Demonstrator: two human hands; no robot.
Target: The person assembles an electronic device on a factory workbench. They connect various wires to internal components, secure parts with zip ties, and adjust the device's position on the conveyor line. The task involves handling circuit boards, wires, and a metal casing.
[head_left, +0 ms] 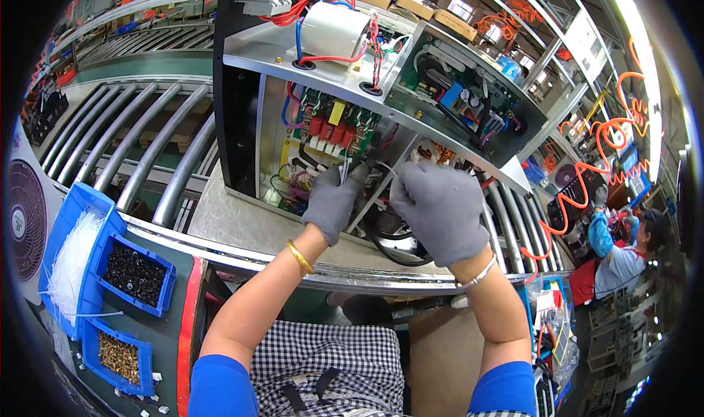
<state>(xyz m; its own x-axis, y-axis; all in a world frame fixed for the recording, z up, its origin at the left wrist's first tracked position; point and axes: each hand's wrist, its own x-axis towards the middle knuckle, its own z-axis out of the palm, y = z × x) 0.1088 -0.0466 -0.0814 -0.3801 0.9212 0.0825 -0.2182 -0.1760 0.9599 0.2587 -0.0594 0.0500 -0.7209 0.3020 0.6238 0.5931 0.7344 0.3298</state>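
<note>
Head view: the landmark is the open silver sheet-metal chassis with a black side panel (253,44). The thin, pale, flexible strip (387,167) lies at the chassis's lower front opening, arching across the gap between the two hands. The left hand in a grey knit glove (331,203) has its fingers bent inside this opening, beside the strip's left end; whether they pinch it cannot be told. The right hand in a grey knit glove (444,208), before the chassis, is clenched, its fingertips gripping the strip's right end
</note>
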